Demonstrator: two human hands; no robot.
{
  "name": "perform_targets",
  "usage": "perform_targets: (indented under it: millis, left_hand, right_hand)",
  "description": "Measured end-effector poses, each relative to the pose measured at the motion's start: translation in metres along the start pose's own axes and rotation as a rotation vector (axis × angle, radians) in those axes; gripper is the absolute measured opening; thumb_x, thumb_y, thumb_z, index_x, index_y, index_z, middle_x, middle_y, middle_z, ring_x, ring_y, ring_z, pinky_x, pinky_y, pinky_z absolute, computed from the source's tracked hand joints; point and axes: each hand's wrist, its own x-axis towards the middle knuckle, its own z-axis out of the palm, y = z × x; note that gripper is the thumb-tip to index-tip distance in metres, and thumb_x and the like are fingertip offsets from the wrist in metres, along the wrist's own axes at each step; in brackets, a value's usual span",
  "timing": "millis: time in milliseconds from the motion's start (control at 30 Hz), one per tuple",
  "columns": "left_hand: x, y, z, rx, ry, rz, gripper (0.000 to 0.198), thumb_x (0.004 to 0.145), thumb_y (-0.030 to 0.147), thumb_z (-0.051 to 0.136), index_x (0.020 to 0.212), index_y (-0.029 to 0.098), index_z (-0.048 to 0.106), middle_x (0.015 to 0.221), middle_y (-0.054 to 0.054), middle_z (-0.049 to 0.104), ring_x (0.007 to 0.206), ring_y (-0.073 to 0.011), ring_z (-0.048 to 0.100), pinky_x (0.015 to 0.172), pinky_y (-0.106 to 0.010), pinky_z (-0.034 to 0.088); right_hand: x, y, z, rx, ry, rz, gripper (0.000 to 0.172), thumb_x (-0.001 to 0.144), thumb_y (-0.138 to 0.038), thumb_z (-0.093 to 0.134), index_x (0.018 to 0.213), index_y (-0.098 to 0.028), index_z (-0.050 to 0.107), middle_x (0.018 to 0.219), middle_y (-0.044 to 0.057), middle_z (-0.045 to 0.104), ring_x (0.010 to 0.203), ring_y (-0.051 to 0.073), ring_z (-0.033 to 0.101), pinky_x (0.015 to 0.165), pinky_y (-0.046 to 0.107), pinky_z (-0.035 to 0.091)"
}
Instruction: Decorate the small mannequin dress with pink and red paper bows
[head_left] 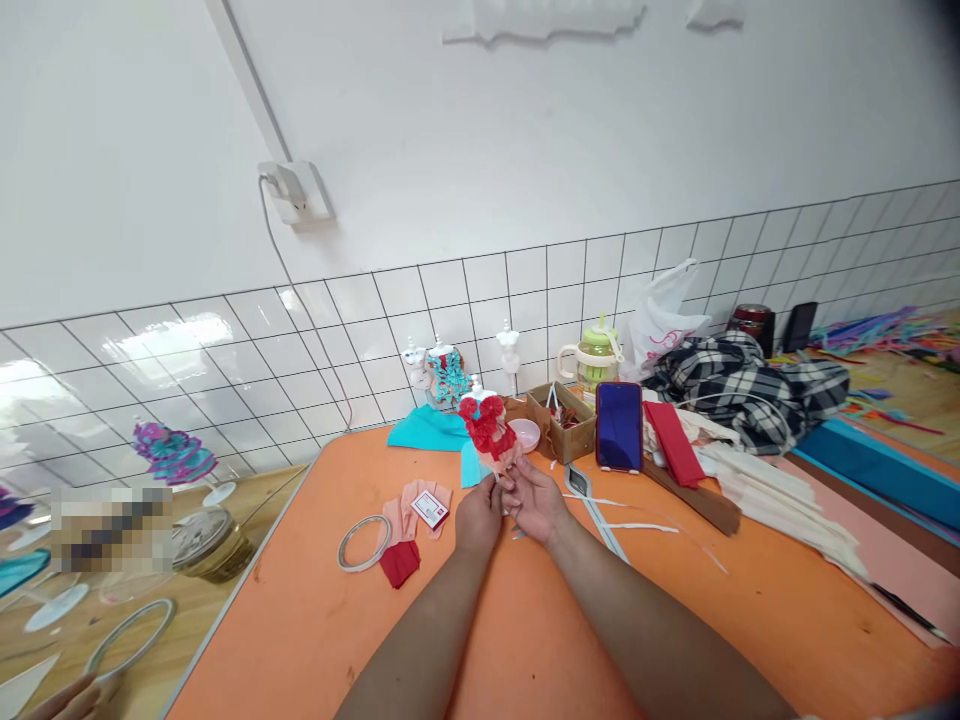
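Observation:
In front of me is a miniature dress form (486, 425) in a red and pink ruffled dress, upright with a slight tilt. My left hand (478, 515) is closed around its lower end, just under the skirt. Close beside it, my right hand (534, 500) has its fingers bent together at the pink hem of the skirt. The fingertips partly cover the stem, and any small piece between them is hidden. Left of my hands lie pink crepe strips (409, 508), a red piece (400, 565), a small white card (430, 509) and a tape roll (364, 543).
Behind stand other dress forms (508, 350), a cardboard box (571, 440), a phone (619, 427) and a green-lidded cup (599, 350). Scissors (577, 480) and white strips (641, 527) lie right. A plaid cloth (750, 385) is farther off. Another person's hand (71, 700) shows lower left.

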Motion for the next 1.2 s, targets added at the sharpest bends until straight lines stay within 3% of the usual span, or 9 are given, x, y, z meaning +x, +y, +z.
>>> perform_targets:
  millis: [200,600,833,1000,1200]
  left_hand:
    - [-0.002,0.005,-0.003,0.060,-0.007,-0.020,0.026,0.090,0.032,0.040,0.101,0.025,0.062,0.086,-0.004,0.070,0.076,-0.0173,0.062,0.057,-0.022,0.032]
    - [-0.004,0.010,-0.008,0.103,-0.067,-0.053,0.025,0.089,0.032,0.041,0.094,0.023,0.064,0.088,-0.004,0.070,0.079,-0.0176,0.062,0.060,-0.022,0.033]
    - [-0.004,0.010,-0.008,0.123,-0.056,-0.029,0.025,0.088,0.035,0.042,0.090,0.024,0.064,0.085,-0.003,0.070,0.077,-0.0167,0.062,0.058,-0.022,0.033]
    - [-0.005,0.011,-0.009,0.156,-0.050,-0.018,0.026,0.089,0.034,0.040,0.091,0.024,0.064,0.086,-0.003,0.070,0.076,-0.0161,0.062,0.058,-0.022,0.033]
    - [-0.006,0.013,-0.011,0.217,-0.058,-0.020,0.022,0.085,0.028,0.044,0.086,0.023,0.065,0.081,-0.003,0.070,0.072,-0.0170,0.061,0.057,-0.024,0.032]
  right_hand:
    - [0.001,0.002,-0.003,-0.064,0.014,0.004,0.029,0.070,-0.011,0.069,0.090,-0.022,0.051,0.071,-0.006,0.057,0.058,0.006,0.055,0.037,0.011,0.031]
    - [-0.002,0.003,-0.003,0.000,0.036,0.095,0.020,0.074,-0.017,0.066,0.087,-0.021,0.052,0.070,-0.005,0.061,0.059,0.008,0.061,0.036,0.011,0.036]
    - [-0.003,0.003,-0.003,0.021,0.038,0.063,0.028,0.073,-0.012,0.065,0.094,-0.025,0.052,0.066,-0.008,0.060,0.053,0.006,0.057,0.037,0.010,0.034]
    - [-0.005,0.009,0.001,-0.047,0.071,0.025,0.039,0.070,-0.010,0.066,0.100,-0.027,0.048,0.074,-0.006,0.062,0.060,0.008,0.061,0.038,0.011,0.034]
    - [-0.009,0.020,0.008,-0.169,0.039,-0.125,0.057,0.069,-0.008,0.065,0.114,-0.034,0.042,0.065,-0.009,0.055,0.058,0.007,0.059,0.039,0.010,0.033]
